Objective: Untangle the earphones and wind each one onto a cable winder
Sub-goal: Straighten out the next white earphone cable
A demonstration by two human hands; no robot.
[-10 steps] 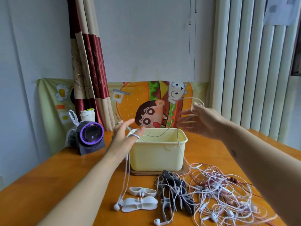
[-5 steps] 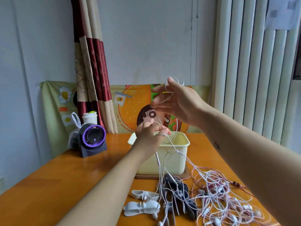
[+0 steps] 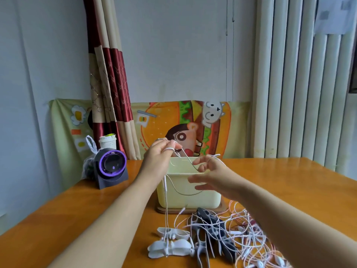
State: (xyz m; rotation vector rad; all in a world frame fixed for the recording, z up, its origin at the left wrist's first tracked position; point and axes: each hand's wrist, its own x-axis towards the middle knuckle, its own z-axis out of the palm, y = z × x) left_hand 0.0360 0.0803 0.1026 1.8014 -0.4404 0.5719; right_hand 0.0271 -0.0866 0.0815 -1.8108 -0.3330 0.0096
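Fingers of the left hand are bunched tight, thumb against forefinger, pinching a white earphone cable above the far rim of a cream plastic bin; a pale ring sits on one finger. From that pinch one strand drops straight down past the front of the bin to the table, while another dips in a shallow V toward the right hand. The right hand's fingers are loosely spread and only slightly bent, with the cable draped over the forefinger and across the back of the hand. The hanging strand ends among two white cable winders lying flat near the table's front edge, with darker winders just beside them. To the right lies the tangle of earphones, white and pinkish cords knotted together in a loose heap, earbuds showing at its near side. The bin stands on a wooden base. A cartoon cloth behind it shows a burger and drawn characters. The label on the small white jar at the left is too blurred to read. Beside the jar stands a dark fan with a purple ring.
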